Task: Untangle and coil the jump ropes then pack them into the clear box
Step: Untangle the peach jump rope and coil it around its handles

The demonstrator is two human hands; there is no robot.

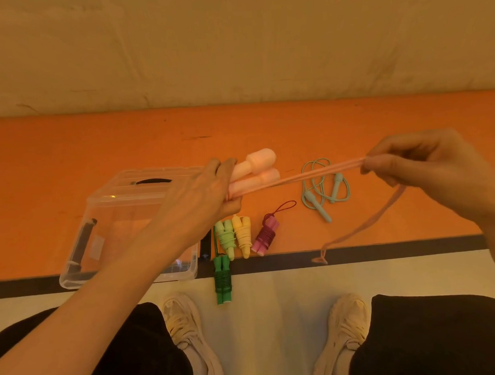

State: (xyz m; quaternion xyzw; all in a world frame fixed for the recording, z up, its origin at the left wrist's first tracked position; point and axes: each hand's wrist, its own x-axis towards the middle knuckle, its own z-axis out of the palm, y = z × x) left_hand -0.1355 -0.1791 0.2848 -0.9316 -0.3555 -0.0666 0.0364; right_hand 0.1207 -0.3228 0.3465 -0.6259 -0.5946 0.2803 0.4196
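— Pink jump rope (297,177) is now in the air between both hands, above the orange floor (266,124). The left hand (204,197) has its fingers curled around the two pink handles (257,170), and the right hand (418,165) pinches the stretched strands.

— And what can go wrong?

— I think the loose tail (364,224), which hangs down to the floor, may catch the teal rope (325,184) that lies uncoiled under it. Also, if the pinch slips, the strands will spring back and tangle.

— Where do the others wait?

— Four coiled ropes, like the yellow one (242,235), lie just beside the clear box (105,199). I cannot see any rope inside the box.
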